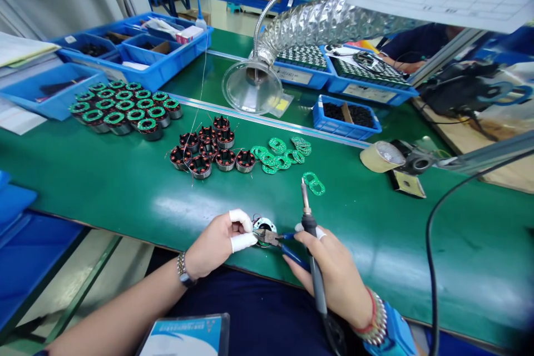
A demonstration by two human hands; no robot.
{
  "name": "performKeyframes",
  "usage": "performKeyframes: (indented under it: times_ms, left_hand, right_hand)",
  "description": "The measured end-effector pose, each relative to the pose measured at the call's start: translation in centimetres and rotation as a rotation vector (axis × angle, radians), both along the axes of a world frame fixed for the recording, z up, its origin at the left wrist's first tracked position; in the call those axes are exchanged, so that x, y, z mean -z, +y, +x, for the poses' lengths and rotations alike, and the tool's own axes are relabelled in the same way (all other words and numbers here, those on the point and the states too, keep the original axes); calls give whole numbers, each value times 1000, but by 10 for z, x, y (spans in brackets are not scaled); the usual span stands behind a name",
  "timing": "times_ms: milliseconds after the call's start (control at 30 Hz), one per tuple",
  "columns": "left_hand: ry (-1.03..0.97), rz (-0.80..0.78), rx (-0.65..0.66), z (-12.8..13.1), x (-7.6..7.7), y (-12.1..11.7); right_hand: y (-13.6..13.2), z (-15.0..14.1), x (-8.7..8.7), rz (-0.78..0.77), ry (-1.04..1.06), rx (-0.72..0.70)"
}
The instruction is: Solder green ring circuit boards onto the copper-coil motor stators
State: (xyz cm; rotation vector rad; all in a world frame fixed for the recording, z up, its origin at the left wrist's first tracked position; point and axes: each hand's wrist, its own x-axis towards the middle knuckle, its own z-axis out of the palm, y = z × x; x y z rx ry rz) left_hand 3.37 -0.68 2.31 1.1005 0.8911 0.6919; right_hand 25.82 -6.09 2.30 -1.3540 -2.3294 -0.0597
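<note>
One wound stator [259, 225], green ring board on top, fine wires rising, at near edge of green bench mat [417, 245], between hands. More stators [204, 150] and loose green rings [283, 153] lie beyond. Blue bin [342, 122] holds black parts; blue trays [302, 73] hold green boards in rows. Left hand [217, 242], white finger cots [243, 241], fingers pressed together on stator rim. Right hand [334, 278] closed around soldering iron [311, 233] and blue-handled pliers [267, 237], pliers' nose pinching at stator.
</note>
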Motion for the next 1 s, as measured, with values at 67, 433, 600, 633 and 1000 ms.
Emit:
performKeyframes:
  times_ms: [67, 433, 600, 633, 1000]
  left_hand:
    - [-1, 2, -4, 1, -1, 0]
    - [-8, -14, 0, 0, 0, 0]
    - [4, -6, -1, 2, -1, 1]
    - [10, -5, -4, 2, -1, 1]
    - [70, -35, 0, -6, -7, -2]
  right_hand:
    - [0, -1, -1, 1, 3, -4]
    - [1, -2, 1, -7, 14, -4]
    - [2, -2, 1, 2, 23, -31]
    - [2, -3, 1, 3, 26, -39]
    - [-9, 31, 6, 94, 67, 149]
